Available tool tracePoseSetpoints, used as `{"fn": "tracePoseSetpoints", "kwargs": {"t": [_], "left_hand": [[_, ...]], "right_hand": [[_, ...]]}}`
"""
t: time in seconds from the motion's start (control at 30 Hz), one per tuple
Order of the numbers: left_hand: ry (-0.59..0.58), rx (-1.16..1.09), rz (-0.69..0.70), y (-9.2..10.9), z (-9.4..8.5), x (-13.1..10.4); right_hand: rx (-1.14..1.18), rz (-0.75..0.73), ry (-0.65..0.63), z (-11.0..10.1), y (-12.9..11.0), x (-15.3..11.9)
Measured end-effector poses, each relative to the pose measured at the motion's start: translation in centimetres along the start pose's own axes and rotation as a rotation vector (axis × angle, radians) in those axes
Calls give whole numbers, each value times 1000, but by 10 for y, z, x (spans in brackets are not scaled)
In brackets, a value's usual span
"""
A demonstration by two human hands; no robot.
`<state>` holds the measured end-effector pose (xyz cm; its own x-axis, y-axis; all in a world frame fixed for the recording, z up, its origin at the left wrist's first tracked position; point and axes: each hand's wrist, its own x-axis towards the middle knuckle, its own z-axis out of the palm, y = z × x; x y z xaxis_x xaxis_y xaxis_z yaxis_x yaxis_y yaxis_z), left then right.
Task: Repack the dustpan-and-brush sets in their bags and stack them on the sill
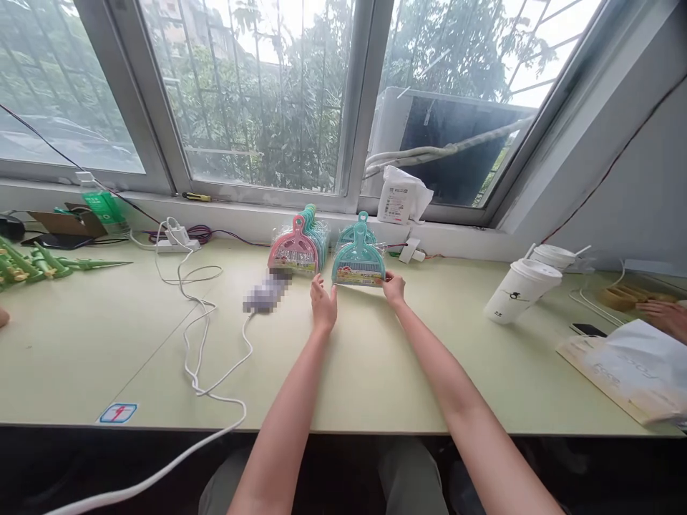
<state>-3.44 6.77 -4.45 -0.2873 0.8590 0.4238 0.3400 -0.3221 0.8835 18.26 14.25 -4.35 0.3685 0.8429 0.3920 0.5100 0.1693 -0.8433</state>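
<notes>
A teal mini dustpan and brush set (358,263) in clear wrapping stands upright on the table, handle up. My right hand (395,288) pinches its lower right corner. Beside its lower left corner is my left hand (324,306), fingers apart and thumb close to the edge; whether the thumb touches cannot be made out. Behind this set stands another teal set (348,234), partly hidden. To the left, a pink dustpan set (294,250) fronts a row of several teal sets (318,230), all wrapped.
A white cable (200,336) winds over the table (429,386) to a blurred device (265,293). White cups (523,290) and a tissue pack (633,372) lie right, near another person's hand (665,315). Green plastic pieces (43,263) and a bottle (101,204) are left.
</notes>
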Motion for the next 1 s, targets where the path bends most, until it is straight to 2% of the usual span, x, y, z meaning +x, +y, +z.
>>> {"fn": "tracePoseSetpoints", "kwargs": {"t": [0.2, 0.37, 0.53, 0.67, 0.87, 0.93, 1.0], "left_hand": [[17, -52, -125, -1, 0, 7], [5, -56, -148, -4, 2, 11], [-33, -40, -155, -4, 3, 10], [-48, -20, -148, -3, 4, 9], [-78, 9, -151, -2, 4, 9], [-76, 12, -162, -2, 3, 9], [-66, 4, -171, -2, 2, 10]], "right_hand": [[-90, 22, 94, 56, 10, 55], [-141, 73, 219, 85, 17, 87], [-186, 157, 323, 98, 19, 109], [-211, 163, 339, 104, 19, 116], [-313, 311, 357, 107, 21, 114], [-333, 306, 337, 106, 18, 110], [-348, 235, 348, 102, 11, 101]]}}
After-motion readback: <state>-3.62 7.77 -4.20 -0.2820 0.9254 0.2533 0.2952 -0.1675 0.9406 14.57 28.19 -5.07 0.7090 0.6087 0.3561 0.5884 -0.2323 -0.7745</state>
